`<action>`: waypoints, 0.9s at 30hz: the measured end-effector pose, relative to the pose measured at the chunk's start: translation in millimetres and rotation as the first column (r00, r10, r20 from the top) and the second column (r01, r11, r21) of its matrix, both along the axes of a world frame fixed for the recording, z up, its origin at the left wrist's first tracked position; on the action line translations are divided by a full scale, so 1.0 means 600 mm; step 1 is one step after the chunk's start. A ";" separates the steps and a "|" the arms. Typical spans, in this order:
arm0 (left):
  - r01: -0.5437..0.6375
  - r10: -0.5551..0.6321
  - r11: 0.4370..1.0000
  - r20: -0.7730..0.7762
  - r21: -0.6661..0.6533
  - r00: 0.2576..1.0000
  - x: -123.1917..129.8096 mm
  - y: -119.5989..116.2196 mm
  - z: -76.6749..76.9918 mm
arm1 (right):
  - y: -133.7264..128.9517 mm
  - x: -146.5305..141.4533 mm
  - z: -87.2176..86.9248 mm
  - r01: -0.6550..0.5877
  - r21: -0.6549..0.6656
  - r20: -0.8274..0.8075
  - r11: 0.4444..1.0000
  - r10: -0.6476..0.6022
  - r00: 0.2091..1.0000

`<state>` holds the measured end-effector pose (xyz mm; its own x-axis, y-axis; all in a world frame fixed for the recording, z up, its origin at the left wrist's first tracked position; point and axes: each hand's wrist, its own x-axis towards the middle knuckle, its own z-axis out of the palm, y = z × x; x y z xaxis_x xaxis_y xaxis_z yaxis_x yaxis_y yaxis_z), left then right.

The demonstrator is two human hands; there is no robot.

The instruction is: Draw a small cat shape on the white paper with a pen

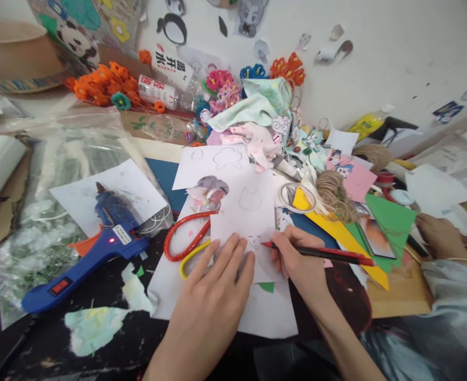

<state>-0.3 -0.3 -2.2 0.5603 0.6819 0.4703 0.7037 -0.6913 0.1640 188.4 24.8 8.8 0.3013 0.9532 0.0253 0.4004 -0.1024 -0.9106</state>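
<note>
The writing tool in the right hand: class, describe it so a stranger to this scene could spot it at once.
Start with the white paper mid-picture beneath the left hand. At its right edge, the right hand grips the writing tool, its red tip by a small drawn shape. Slim and straight, it is black and red, unlike the broad yellow strip behind it.

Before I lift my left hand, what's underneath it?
White paper and part of a yellow loop run under your left hand. Anything drawn beneath it is covered, so I can't tell.
</note>
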 end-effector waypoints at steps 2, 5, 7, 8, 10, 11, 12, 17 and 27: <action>0.001 -0.001 1.000 0.002 0.004 1.000 0.000 0.000 -0.001 | 0.001 -0.001 0.000 0.006 -0.001 -0.020 1.000 -0.006 1.000; 0.001 -0.001 1.000 -0.005 0.003 1.000 0.000 0.000 -0.002 | 0.002 -0.003 0.003 0.003 -0.009 -0.013 1.000 -0.003 1.000; 0.001 -0.001 1.000 -0.003 0.000 1.000 -0.001 -0.001 -0.002 | 0.002 -0.002 0.006 -0.010 -0.017 0.003 1.000 0.010 1.000; 0.000 0.000 1.000 0.000 0.000 1.000 -0.001 -0.001 -0.002 | 0.001 -0.002 0.007 -0.017 -0.022 0.009 1.000 0.017 1.000; 0.001 -0.001 1.000 0.003 -0.001 1.000 -0.001 -0.001 -0.002 | 0.000 -0.001 0.007 -0.023 -0.027 0.015 0.999 0.024 1.000; 0.000 0.000 1.000 0.004 0.001 1.000 0.000 0.000 -0.002 | 0.000 0.000 0.006 -0.022 -0.025 0.015 0.999 0.022 1.000; 0.001 -0.001 1.000 0.003 0.003 1.000 0.000 0.000 -0.002 | -0.001 0.001 0.005 -0.017 -0.022 0.014 1.000 0.017 1.000; 0.002 -0.002 1.000 0.005 0.012 1.000 0.001 0.001 0.000 | 0.000 0.001 0.000 0.011 -0.005 -0.008 1.000 -0.011 1.000; 0.005 -0.005 1.000 0.010 0.001 1.000 0.002 0.001 -0.004 | -0.001 -0.001 0.007 -0.037 -0.024 0.005 0.999 0.037 0.999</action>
<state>0.6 0.1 -4.4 0.5586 0.6788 0.4766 0.6987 -0.6947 0.1706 187.7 24.3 13.1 0.2655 0.9641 0.0040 0.4095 -0.1090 -0.9058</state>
